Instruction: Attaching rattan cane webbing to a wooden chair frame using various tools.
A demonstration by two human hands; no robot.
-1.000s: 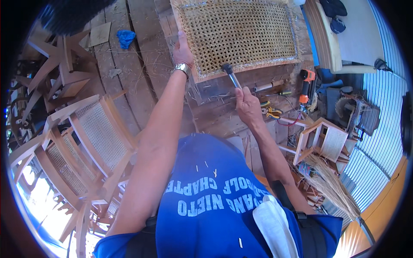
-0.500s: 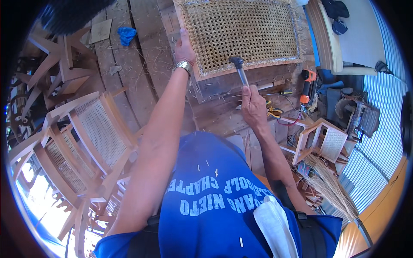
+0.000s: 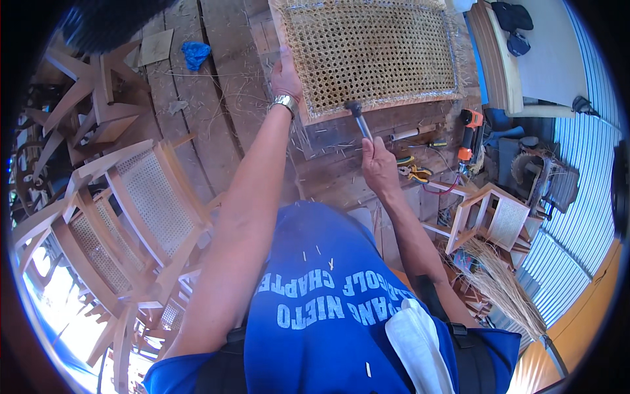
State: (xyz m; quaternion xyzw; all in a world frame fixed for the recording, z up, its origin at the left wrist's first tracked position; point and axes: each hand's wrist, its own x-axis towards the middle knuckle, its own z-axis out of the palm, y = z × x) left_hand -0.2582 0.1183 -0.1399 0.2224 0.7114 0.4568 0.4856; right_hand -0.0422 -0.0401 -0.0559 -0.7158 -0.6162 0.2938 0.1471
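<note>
A wooden frame covered with woven cane webbing [image 3: 374,56] lies on the wooden workbench [image 3: 226,39], its cane edges frayed along the right side. My left hand [image 3: 286,80] grips the frame's left edge, with the thumb side along the rim; its far fingers are partly hidden. In my right hand [image 3: 380,165] is a hammer [image 3: 355,109] with a dark head and a shiny metal shaft. The hammer head is at the frame's near edge; whether it touches the cane I cannot tell.
Yellow-handled pliers [image 3: 415,173], a white-and-wood rod-like tool [image 3: 412,132] and an orange-black power tool [image 3: 470,134] lie right of the frame. Cane-seated chairs [image 3: 151,197] stand at left. A small chair frame [image 3: 489,213] and a bundle of cane strands [image 3: 505,282] are at right. Blue crumpled plastic [image 3: 195,55] lies on the bench.
The hammer and my right hand have shifted slightly left and nearer to me, along the frame's near edge. My left hand stays on the frame, which appears a little shifted in view.
</note>
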